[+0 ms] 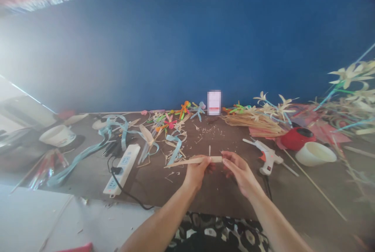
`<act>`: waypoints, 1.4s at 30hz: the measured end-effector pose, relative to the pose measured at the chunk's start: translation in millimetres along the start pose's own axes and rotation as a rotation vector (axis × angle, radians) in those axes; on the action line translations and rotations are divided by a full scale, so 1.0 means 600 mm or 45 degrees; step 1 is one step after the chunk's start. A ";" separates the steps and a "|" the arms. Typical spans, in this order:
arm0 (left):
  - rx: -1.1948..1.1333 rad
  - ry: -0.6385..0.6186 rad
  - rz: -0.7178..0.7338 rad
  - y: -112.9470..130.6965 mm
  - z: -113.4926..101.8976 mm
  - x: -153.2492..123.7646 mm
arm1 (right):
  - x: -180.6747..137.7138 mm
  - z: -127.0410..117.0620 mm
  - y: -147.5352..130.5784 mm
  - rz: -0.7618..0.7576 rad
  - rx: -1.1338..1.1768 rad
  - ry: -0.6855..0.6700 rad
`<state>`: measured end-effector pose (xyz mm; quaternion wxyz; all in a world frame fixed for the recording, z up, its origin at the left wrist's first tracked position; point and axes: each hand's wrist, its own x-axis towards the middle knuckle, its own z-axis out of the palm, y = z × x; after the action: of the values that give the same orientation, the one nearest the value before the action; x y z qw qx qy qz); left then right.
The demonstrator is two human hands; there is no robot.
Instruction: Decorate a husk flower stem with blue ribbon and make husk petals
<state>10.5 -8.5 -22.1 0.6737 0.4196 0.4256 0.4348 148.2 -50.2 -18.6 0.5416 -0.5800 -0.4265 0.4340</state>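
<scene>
A long, flat, pale strip (216,159), like dried husk or straw, lies crosswise between my hands just above the brown table. My left hand (195,174) is closed on its middle, thumb on top. The strip's thin tail runs out to the left past that hand. At the right end, the thumb and fingers of my right hand (239,172) pinch the strip's edge; some of those fingers are curled out of sight. A small pale sliver (209,150) shows just beyond my left thumb. A white glue gun (268,157) lies to the right of my right hand.
A power strip (123,170) with a black cord lies at left, near blue ribbon (88,156). Colourful figures (185,109) and a lit screen (214,102) stand along the blue wall. Straw stalks (254,123), a red object (297,138) and a white cup (315,154) are at right.
</scene>
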 end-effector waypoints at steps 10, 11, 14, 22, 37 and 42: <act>0.036 -0.023 0.028 0.002 0.002 -0.010 | 0.001 0.017 0.000 0.154 0.274 -0.038; 0.027 -0.014 0.015 0.001 -0.001 -0.009 | 0.001 0.015 0.003 0.157 0.298 -0.027; -0.014 0.032 -0.014 -0.001 -0.008 -0.007 | 0.001 0.012 0.010 0.172 0.381 0.021; -0.070 0.185 0.036 0.004 -0.019 -0.005 | -0.007 0.019 0.012 0.191 0.466 0.120; -0.305 0.423 0.198 0.025 -0.035 -0.012 | -0.024 0.020 0.004 0.240 0.675 0.067; -0.328 0.000 -0.175 0.004 0.005 -0.034 | -0.031 0.022 0.015 0.265 0.708 0.097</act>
<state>7.4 -27.9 -14.9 0.7502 0.2993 0.3940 0.4386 131.0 -65.4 -27.2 0.6479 -0.4660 -0.2087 0.5652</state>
